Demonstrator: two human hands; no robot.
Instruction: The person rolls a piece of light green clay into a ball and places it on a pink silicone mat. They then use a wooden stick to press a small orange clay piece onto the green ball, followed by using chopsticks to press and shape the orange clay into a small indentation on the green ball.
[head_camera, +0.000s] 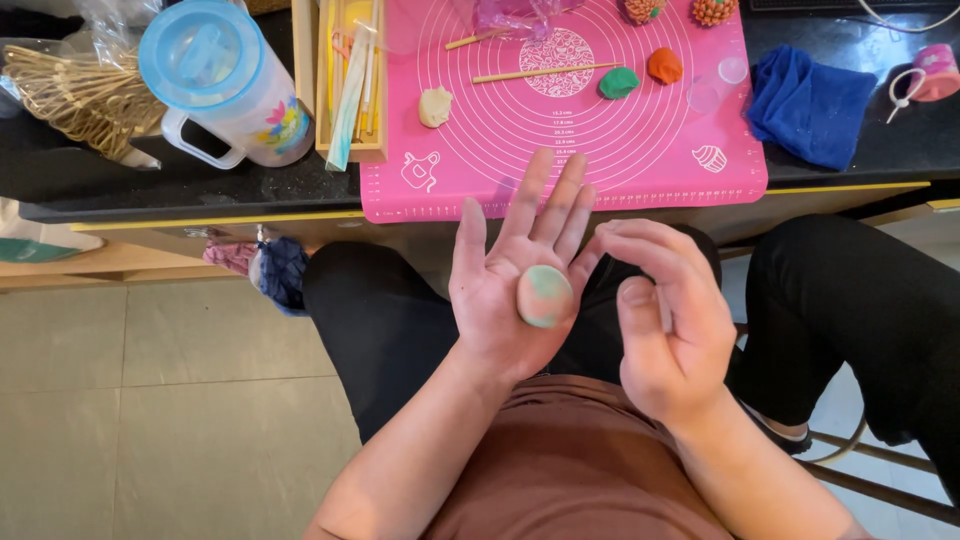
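L hand (515, 275) open flat w/ marbled clay ball (545, 296) on palm, below pink mat (640, 150); R hand (670, 320) loosely curled, empty, just beside ball.

A: On my feed, the round clay ball (545, 296) is marbled green and pink.

B: And the silicone mat (640, 150)?

A: I see bright pink with white concentric rings. It carries one cream lump (435, 106), one green lump (618, 82), one orange lump (664, 66). The folded cloth (810, 105) is blue.

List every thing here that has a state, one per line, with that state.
Clay ball: resting on open left hand.
Right hand: loosely curled, empty.
Jug: lid on.
Blue cloth: crumpled.
Green clay: lump on pink mat.
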